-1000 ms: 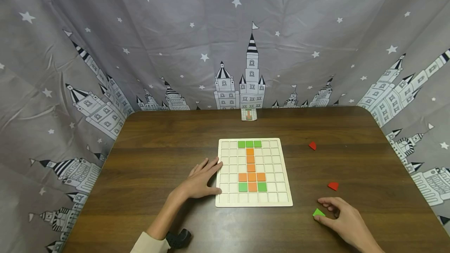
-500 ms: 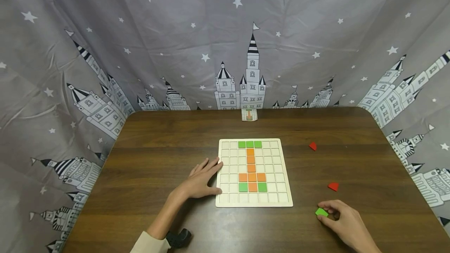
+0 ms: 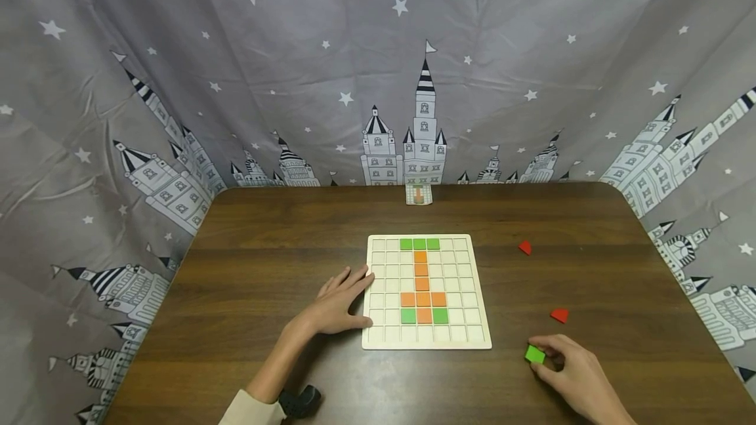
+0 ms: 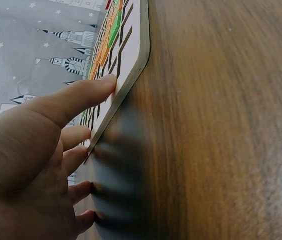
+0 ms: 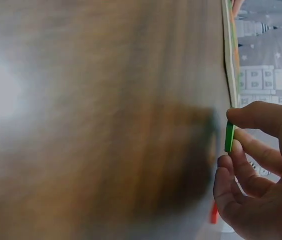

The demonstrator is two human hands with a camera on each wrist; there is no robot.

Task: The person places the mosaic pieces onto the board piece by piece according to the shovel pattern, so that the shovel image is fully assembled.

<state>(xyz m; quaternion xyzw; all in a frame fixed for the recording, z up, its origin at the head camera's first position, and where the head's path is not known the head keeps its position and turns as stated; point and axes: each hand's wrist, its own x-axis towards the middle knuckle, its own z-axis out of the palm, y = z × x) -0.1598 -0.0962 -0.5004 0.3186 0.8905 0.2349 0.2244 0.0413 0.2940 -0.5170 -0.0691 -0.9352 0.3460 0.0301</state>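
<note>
Near the middle of the table lies a cream square grid board (image 3: 384, 337). Orange tiles (image 3: 422, 284) form an upright column with a crossbar on it, and green tiles (image 3: 419, 244) sit in its top row and beside the column's lower end. My left hand (image 3: 336, 307) rests along the board's left edge, thumb and fingertips touching the rim, fingers spread. To the right of the board, my right hand (image 3: 569, 372) pinches a bright green tile (image 3: 535, 354) between thumb and fingers. The right wrist view shows that tile (image 5: 229, 136) edge-on, held above the table.
Two red wedge-shaped pieces (image 3: 525, 248) lie on the table right of the board. A small pattern card (image 3: 419, 195) stands at the table's back edge, against a grey castle-print curtain (image 3: 295, 51). A black device (image 3: 300, 401) sits at the left wrist.
The right hand has taken a firmer pinch on the green tile, which has tilted and shows more of its face and side. The left hand and board keep their places.
</note>
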